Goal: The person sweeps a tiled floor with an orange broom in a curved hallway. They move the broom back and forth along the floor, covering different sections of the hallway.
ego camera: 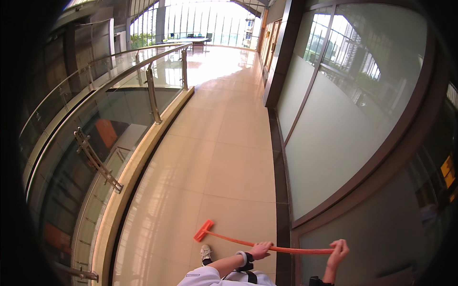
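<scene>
A long-handled broom with an orange-red head (204, 230) lies across the lower middle of the view, its head on the beige tiled floor (238, 171) just ahead of my white shoe (205, 252). Around the middle of the red handle (297, 250) my left hand (261, 250) is closed; a pale band and a black strap circle that wrist. At the handle's far right end, my right hand (339, 249) grips the tip, with a black band at the wrist. The underside of the broom head is hidden.
A glass balustrade with a metal handrail (132, 69) and stone curb (137, 157) runs along the left, above a lower level. Frosted glass panels (329, 136) in dark frames line the right. Far ahead stand a table (188, 40) and chairs before tall windows.
</scene>
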Demonstrator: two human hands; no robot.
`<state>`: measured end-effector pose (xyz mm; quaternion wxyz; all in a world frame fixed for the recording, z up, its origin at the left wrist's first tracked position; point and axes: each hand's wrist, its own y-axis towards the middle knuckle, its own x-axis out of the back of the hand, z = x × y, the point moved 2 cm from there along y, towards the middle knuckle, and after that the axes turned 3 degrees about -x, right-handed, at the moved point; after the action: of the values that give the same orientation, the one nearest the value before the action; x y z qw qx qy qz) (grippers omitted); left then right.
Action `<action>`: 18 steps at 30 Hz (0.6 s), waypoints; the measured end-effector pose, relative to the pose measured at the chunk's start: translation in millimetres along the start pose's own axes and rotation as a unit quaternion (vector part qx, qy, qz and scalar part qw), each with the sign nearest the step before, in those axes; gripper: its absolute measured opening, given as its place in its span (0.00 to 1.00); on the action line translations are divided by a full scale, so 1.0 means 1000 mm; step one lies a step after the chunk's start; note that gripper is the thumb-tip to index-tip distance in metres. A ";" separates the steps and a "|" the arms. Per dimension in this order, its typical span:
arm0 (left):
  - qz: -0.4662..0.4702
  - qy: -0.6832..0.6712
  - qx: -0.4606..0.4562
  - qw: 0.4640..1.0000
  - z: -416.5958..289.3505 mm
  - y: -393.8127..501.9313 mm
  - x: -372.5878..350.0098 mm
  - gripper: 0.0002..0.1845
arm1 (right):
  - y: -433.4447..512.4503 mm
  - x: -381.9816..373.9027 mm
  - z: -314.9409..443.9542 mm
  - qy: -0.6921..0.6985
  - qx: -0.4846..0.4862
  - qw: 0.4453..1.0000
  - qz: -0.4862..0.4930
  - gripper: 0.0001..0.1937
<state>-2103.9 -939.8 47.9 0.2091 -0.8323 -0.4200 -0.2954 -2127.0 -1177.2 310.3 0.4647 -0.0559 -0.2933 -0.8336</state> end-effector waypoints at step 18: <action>0.055 0.025 0.051 0.997 -0.024 -0.018 -0.073 0.40 | -0.055 0.067 -0.041 0.410 -0.207 0.888 0.030 0.16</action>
<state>-2161.1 -985.9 19.3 0.2774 -0.8350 -0.3823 -0.2822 -2202.4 -1227.2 277.4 0.5460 0.1872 0.1042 -0.8099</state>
